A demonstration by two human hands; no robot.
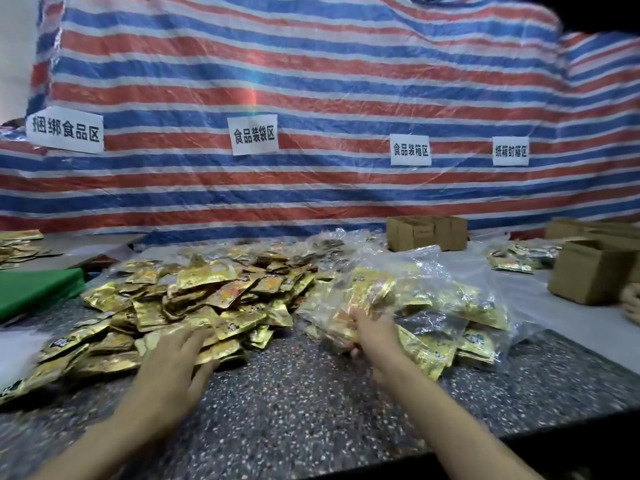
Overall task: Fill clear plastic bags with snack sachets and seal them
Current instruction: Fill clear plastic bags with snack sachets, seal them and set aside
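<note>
Reaching into the loose pile of gold snack sachets, the person's left hand lies flat on it with fingers spread, gripping nothing yet. Right of it on the speckled table, the right hand grips a part-filled clear plastic bag, thumb over, fingers curled beneath. The slick film could sag shut or slip, so a hasty scoop might spill sachets beside the mouth.
</note>
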